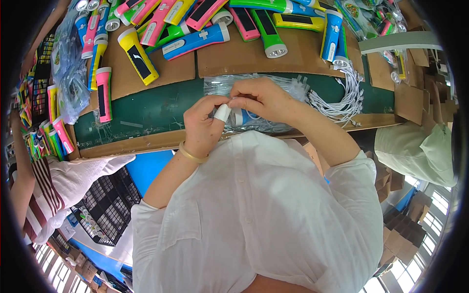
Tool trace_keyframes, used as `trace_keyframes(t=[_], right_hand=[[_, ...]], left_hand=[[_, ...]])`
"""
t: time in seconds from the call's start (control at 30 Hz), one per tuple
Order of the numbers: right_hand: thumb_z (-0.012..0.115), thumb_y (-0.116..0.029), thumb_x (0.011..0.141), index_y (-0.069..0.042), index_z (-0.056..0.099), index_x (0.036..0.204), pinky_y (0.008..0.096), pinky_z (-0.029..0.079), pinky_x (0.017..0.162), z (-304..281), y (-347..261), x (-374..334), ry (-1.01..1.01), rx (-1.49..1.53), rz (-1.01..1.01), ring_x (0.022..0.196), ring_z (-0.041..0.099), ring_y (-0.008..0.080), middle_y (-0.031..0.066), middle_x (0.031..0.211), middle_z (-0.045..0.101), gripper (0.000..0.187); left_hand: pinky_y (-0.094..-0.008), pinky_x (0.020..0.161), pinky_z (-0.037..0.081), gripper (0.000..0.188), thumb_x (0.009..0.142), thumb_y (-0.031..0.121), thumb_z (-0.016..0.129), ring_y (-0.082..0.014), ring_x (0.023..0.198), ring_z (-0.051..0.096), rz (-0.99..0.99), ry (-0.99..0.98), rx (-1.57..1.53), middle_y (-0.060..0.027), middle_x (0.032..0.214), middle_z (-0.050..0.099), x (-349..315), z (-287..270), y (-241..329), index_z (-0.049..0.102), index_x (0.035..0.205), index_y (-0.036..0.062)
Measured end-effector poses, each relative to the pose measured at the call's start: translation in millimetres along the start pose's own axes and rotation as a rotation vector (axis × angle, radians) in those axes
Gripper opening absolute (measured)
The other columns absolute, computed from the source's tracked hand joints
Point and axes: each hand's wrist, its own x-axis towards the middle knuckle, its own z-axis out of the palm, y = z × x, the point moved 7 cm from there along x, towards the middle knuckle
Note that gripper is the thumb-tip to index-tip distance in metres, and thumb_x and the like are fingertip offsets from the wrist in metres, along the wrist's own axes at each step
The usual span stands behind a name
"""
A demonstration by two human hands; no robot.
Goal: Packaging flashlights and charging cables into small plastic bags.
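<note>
The left hand [202, 122] and right hand [264, 100] meet, each grip pinched narrow, on what I cannot tell; below, a blue-and-white flashlight [238, 117] lies amid clear plastic [273, 128] near the tabletop's [161, 102] front edge; seemingly delicate fingerwork, calling next for steadiness.

From my distant seat I see a dark green, smooth-topped worktable [151, 110] with a strip of brown cardboard [132, 146] along its near edge. Flat brown cardboard sheets [224, 61] cover its far part, carrying a jumbled heap of pink, yellow, blue and green plastic flashlights [194, 42]. At left, one pink-and-green flashlight [103, 95] reaches onto the bare green. At near centre lie flat, clear plastic bags [293, 88]; just right of them, a looped bundle of thin white cables [342, 100].
</note>
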Motion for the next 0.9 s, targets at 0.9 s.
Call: trace_keyframes(t=[0.9], right_hand=[[0.054, -0.033, 0.105, 0.0, 0.06, 0.123, 0.0262, 0.054, 0.069, -478.1, 82.6, -181.2, 1.301, -0.33, 0.26, 0.074, 0.068, 0.0151, 0.008, 0.087, 0.071, 0.037]], left_hand=[[-0.0445, 0.083, 0.051, 0.021, 0.081, 0.016, 0.074, -0.0285, 0.103, 0.06, 0.258, -0.216, 0.524, -0.0061, 0.1, 0.064, 46.3, 73.6, -26.2, 0.075, 0.101, 0.0078]])
